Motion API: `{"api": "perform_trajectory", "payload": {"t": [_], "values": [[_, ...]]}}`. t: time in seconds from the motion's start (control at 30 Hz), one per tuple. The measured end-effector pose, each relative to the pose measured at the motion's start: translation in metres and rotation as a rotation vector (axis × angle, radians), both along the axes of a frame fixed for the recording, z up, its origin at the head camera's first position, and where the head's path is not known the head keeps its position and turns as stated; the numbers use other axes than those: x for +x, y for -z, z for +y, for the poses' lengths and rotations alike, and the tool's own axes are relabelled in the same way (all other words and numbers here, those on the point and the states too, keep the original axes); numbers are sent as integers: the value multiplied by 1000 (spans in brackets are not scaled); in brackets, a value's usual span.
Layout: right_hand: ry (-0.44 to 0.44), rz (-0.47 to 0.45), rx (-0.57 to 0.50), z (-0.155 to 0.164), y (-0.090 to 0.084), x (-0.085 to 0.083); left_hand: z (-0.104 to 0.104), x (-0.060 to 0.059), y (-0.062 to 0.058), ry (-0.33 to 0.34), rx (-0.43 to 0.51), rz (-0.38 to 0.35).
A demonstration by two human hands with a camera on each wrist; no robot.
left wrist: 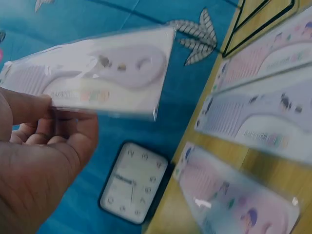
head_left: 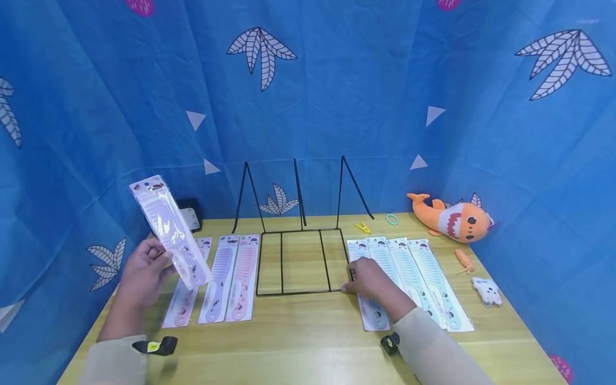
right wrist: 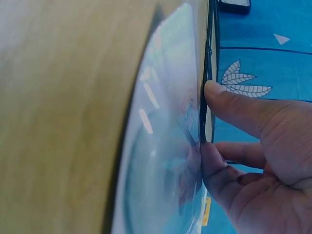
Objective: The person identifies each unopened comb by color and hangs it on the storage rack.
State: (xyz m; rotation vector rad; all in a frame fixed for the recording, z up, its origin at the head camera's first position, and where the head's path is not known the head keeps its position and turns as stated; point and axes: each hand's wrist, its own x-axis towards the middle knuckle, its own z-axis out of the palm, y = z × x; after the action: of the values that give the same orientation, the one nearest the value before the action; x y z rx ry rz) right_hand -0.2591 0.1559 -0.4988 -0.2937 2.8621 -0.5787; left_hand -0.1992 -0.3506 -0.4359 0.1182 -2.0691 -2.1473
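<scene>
My left hand pinches a packaged lilac comb by its side edge, raised above the table's left part. In the left wrist view the comb shows through its clear sleeve, handle end pointing right. My right hand is at the front right corner of a black wire rack, its thumb and fingers on the wire. In the right wrist view this hand pinches the thin black wire close beside a packaged blue comb. Part of that pack lies hidden under the right hand and forearm.
Three packaged combs, pink, purple and pink, lie left of the rack. Several blue ones lie right. Around them are a clock, yellow clip, green ring, orange plush shark and white toy.
</scene>
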Motion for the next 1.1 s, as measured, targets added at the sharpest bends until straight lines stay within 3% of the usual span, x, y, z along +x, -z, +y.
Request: {"api": "perform_trajectory", "payload": {"t": [0.07, 0.13, 0.3, 0.43, 0.9, 1.0, 1.1], "values": [[-2, 4, 3, 0, 1, 0, 8, 0, -1, 26, -43, 0], [-4, 6, 4, 0, 1, -1, 18, 0, 0, 42, -146, -8], [-4, 8, 2, -1, 1, -1, 39, 1, 4, 54, -343, -83], [-6, 8, -2, -1, 2, -1, 48, 2, 8, 99, -346, -89], [2, -19, 0, -1, -2, 0, 64, 12, 11, 261, -453, 137], [-1, -19, -2, -1, -3, 0, 69, 12, 14, 294, -454, 155], [-6, -11, -3, -1, -2, -1, 73, 12, 18, 317, -447, 125]]}}
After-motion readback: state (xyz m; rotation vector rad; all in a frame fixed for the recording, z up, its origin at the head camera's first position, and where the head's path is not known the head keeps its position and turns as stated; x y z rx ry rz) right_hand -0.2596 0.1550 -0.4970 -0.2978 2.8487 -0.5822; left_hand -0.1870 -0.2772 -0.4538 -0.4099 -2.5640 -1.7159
